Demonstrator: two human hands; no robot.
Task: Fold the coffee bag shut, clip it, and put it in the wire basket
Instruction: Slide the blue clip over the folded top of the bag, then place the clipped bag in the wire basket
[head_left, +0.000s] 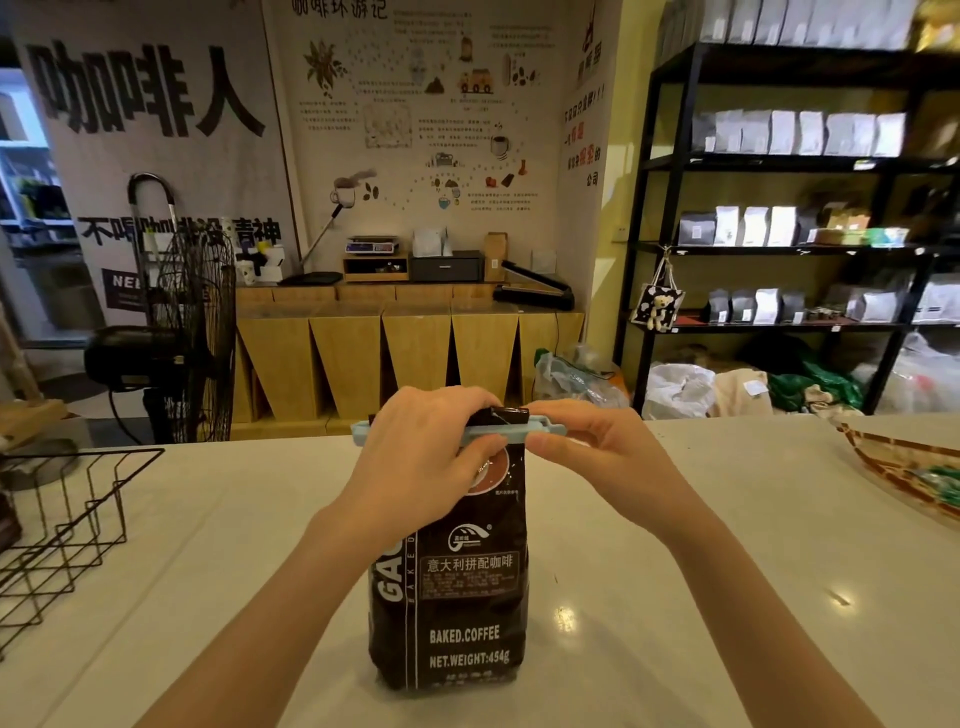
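Note:
A dark brown coffee bag (457, 597) stands upright on the white counter (727, 571), its top folded over. A long pale blue clip (511, 433) lies across the folded top. My left hand (421, 462) grips the fold and the clip's left part, thumb pressing the front of the bag. My right hand (582, 441) pinches the clip's right end between thumb and fingers. The black wire basket (67, 525) sits at the counter's left edge, apart from both hands.
A patterned tray (914, 467) with green items lies at the counter's right edge. Beyond the counter stand a black floor fan (192, 332), a wooden cabinet (405, 353) and black shelves (779, 244) of coffee bags.

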